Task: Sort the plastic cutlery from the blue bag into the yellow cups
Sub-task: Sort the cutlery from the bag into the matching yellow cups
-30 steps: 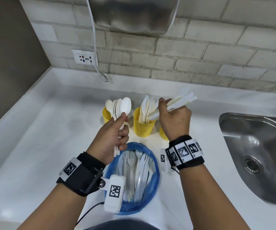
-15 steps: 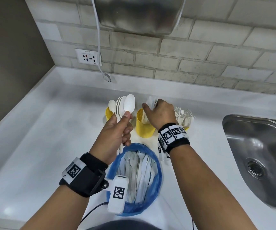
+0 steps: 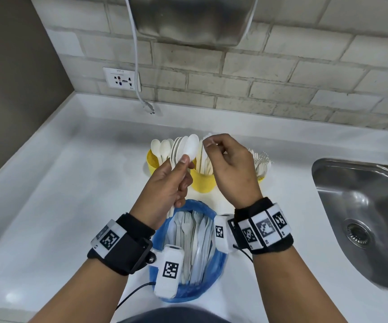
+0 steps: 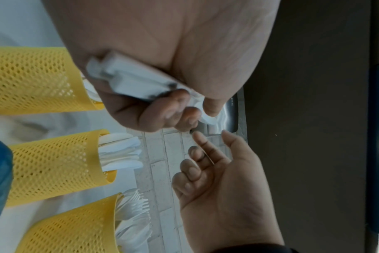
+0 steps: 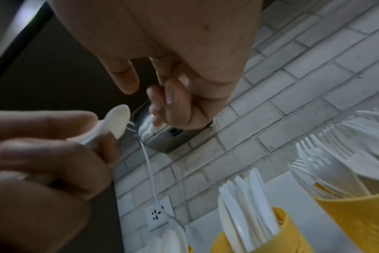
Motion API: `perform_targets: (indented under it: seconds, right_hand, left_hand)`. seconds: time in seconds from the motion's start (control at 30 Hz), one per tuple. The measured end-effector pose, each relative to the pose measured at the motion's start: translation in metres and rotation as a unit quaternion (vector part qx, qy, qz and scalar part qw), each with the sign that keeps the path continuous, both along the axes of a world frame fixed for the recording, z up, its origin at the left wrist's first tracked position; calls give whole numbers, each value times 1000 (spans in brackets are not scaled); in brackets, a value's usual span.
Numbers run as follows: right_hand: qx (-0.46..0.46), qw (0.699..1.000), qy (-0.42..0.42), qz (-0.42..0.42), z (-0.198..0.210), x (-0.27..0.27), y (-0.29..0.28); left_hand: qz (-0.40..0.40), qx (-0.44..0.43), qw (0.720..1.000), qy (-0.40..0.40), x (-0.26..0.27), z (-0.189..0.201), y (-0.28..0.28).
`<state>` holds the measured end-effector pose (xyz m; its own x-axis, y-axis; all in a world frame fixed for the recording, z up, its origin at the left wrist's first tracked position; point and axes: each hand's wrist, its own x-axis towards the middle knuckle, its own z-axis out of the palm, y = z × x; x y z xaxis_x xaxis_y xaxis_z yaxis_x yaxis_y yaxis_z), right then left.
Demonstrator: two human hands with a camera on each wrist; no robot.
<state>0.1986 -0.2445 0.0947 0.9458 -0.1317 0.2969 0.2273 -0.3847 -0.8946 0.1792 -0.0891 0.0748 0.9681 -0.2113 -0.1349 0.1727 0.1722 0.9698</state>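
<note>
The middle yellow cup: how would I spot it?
Find the sink; left of it three yellow cups stand along the counter. Take the middle cup: it holds flat knives, while its neighbours hold spoons and forks.

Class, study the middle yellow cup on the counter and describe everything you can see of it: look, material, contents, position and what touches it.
The middle yellow cup looks like perforated plastic mesh, slightly tapered with a solid rim. It stands upright on the white counter, between two matching cups and just beyond the blue bag. White plastic knives stand upright inside it, blades above the rim. The right hand hovers above it without touching; only the counter and the knives touch it.
</note>
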Motion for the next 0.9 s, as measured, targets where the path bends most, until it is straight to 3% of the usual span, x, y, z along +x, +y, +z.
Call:
perform_targets:
  seconds: [0.2,0.53,0.9]
  right_hand:
    - [25,999,-8,39,2,-6,3]
    - [66,993,22,99,4,-12,5]
    - [15,994,-24,108,1,-5,4]
  left_hand:
    - [-44,-25,999,18,-4,4,1]
    - [-54,-3,998,-31,-4,6,5]
    - [-97,0,995,-19,-4,9,13]
